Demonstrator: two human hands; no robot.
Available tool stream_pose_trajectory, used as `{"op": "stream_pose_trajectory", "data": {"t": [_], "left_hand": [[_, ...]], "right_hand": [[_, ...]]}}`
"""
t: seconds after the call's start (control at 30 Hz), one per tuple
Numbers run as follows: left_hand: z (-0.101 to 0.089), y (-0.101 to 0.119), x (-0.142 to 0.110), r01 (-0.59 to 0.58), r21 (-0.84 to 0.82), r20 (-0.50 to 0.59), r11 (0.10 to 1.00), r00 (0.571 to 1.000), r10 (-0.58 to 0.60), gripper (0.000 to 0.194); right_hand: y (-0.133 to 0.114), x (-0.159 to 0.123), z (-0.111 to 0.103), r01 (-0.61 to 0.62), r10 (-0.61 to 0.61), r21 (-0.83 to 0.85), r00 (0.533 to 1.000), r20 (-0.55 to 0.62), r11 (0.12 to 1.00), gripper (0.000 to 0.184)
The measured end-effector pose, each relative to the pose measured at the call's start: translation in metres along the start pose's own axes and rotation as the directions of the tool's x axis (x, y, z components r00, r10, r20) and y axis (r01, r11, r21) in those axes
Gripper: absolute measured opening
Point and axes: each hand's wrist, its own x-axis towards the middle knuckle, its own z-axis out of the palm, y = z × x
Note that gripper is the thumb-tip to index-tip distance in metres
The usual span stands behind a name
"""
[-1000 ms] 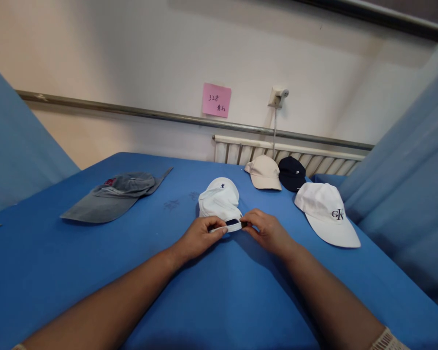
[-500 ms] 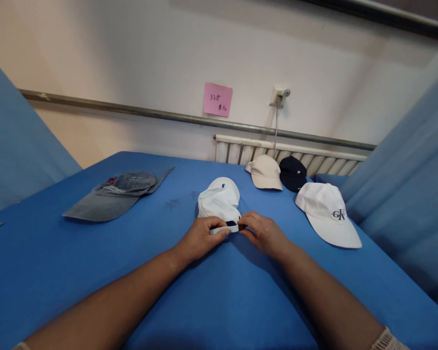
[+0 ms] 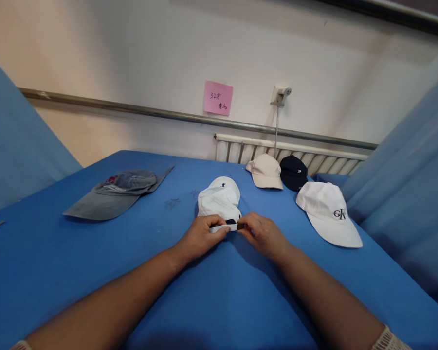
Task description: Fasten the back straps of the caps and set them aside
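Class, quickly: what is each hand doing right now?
Left hand: closed, pinching the strap of the middle cap.
Right hand: closed, pinching that strap's other side.

On my remote screen, the left hand point(image 3: 200, 237) and right hand point(image 3: 264, 234) pinch the strap point(image 3: 233, 227) of a pale cap point(image 3: 219, 200).
I see it on the blue table point(image 3: 219, 291), between a grey cap point(image 3: 113, 201) toward the left edge and a white cap point(image 3: 323, 209) by the right edge. A beige cap point(image 3: 265, 171) and a navy cap point(image 3: 293, 171) sit side by side at the far edge, near its right corner. A pink note point(image 3: 218, 98) is on the wall point(image 3: 149, 53).
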Motion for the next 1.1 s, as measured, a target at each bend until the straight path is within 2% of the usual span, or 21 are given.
{"op": "stream_pose_trajectory", "data": {"t": [0.13,0.37,0.53,0.87,1.1], "left_hand": [[0.0007,0.0015,0.0001,-0.017,-0.006,-0.007,1.000,1.000,0.017,0.024],[0.0026,-0.0003,0.0007,-0.012,-0.035,0.016,0.999,1.000,0.013,0.022],[0.0045,0.0023,0.0002,0.020,-0.056,0.000,0.998,1.000,-0.020,0.024],[0.0066,0.0056,-0.0009,0.032,-0.057,-0.067,0.998,0.997,-0.036,0.023],[0.0069,0.0058,-0.0020,0.010,-0.069,-0.034,0.998,0.999,-0.013,0.024]], "right_hand": [[-0.0077,0.0007,-0.0017,-0.015,0.015,-0.083,1.000,0.002,0.996,0.010],[-0.0093,0.0018,-0.0058,0.036,-0.033,-0.142,0.999,0.027,0.989,0.008],[-0.0050,0.0005,-0.0024,0.077,-0.078,-0.078,0.997,-0.007,0.994,0.008],[-0.0036,0.0002,0.0021,0.057,-0.056,0.020,0.997,-0.057,0.998,0.009],[-0.0086,0.0005,0.0009,0.118,-0.131,-0.122,0.986,-0.101,0.986,0.012]]}}
